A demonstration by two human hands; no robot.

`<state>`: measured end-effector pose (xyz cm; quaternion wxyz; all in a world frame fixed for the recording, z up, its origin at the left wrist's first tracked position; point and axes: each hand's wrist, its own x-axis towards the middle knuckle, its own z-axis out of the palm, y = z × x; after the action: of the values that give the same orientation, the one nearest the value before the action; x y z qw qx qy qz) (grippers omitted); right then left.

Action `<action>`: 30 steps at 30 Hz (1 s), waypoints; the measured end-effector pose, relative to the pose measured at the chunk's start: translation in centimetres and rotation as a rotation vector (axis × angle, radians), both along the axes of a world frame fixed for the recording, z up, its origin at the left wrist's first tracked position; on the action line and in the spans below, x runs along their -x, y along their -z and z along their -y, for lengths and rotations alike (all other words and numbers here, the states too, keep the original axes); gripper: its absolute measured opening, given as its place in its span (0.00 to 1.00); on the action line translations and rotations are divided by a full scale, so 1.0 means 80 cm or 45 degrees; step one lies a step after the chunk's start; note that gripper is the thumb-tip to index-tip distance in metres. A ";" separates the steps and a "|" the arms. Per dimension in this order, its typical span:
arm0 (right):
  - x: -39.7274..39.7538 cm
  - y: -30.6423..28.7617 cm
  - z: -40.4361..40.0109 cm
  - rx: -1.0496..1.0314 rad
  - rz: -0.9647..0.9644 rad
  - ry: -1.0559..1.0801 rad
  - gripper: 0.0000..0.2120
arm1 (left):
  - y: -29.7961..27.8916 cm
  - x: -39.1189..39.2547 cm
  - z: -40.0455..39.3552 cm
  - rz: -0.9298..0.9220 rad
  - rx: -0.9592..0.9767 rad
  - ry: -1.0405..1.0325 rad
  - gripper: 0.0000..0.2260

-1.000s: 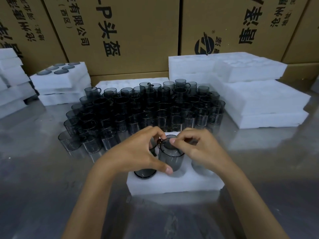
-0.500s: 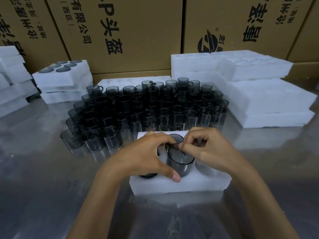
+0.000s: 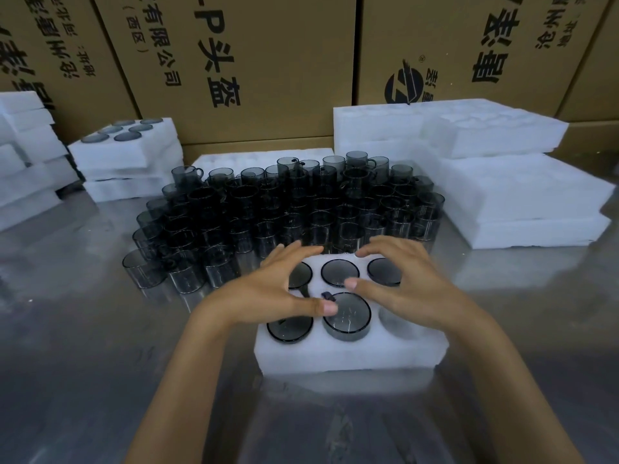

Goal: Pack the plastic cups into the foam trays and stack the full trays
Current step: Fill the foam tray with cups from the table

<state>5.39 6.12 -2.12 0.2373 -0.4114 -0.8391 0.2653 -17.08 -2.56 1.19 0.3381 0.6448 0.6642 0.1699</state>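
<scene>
A white foam tray [image 3: 351,354] lies in front of me with dark smoky cups sunk in its holes. The front middle cup [image 3: 347,317] sits a little proud of the foam; the front right hole [image 3: 397,324] looks unfilled. My left hand [image 3: 268,289] hovers over the tray's left side, fingers spread and relaxed, thumb tip at that cup's rim. My right hand [image 3: 402,279] hovers over the right side, fingers spread, holding nothing. Behind the tray stand several loose smoky cups [image 3: 288,212] packed together.
Stacked foam trays [image 3: 502,182] rise at the right; a stack with a filled tray on top [image 3: 127,145] stands at back left, more foam [image 3: 23,152] at far left. Cardboard boxes [image 3: 251,61] wall the back. The metal table [image 3: 83,363] is reflective.
Both hands held a cup and lowered it into the front middle hole. They have let go and opened, lifting slightly apart above the tray.
</scene>
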 end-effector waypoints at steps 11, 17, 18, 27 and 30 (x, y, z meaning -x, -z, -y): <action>-0.002 0.017 -0.014 0.237 -0.090 0.016 0.36 | 0.006 0.005 -0.011 0.172 -0.349 -0.385 0.26; 0.004 0.023 -0.030 0.351 -0.415 0.250 0.11 | 0.031 0.052 -0.009 -0.629 -0.510 -0.843 0.17; 0.004 0.025 -0.031 0.333 -0.427 0.282 0.10 | 0.037 0.059 -0.009 -0.701 -0.452 -0.830 0.15; 0.004 0.025 -0.031 0.180 -0.469 0.342 0.09 | 0.040 0.049 -0.018 -0.228 -0.786 -0.646 0.07; 0.008 0.014 -0.018 -0.028 -0.439 0.265 0.10 | 0.034 0.032 -0.020 -0.169 -1.003 -0.505 0.06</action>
<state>4.73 7.55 -3.23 0.4081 -0.4417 -0.7419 0.2966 -19.65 -0.93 -1.55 -0.0158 0.5940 0.6800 0.4296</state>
